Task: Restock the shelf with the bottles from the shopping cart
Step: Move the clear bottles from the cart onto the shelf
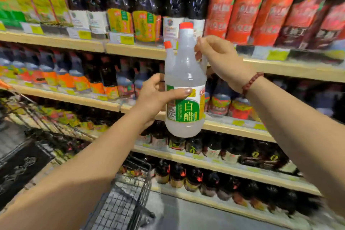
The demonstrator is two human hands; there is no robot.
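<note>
The left hand (155, 97) grips the white vinegar bottle (184, 73) around its middle. Its thumb (179, 92) lies flat across the top edge of the green label (186, 110), and the other fingers wrap out of sight behind the bottle. The right hand (220, 61) pinches the same bottle higher up, at the shoulder on its right side, with fingertips curled in against the plastic. A beaded bracelet (252, 83) sits on that wrist.

The bottle is held in the air between the two hands and touches no shelf. Its long axis is upright, with the red cap (186, 25) pointing up above the right hand's fingers, the rounded base hanging below the left hand, and the label facing the camera.

Two pale bottles with red caps are visible. The second bottle (169, 61) shows just behind the left edge of the held one, above the left hand, with its cap lower. Whether either hand holds it cannot be told.

Beyond both hands, four rows of stock stand on the wooden-edged shelf unit (56, 42), mostly dark bottles with orange, red, yellow and green labels. They are too blurred and too many to count. One wire shopping cart (121, 201) stands below the left forearm.
</note>
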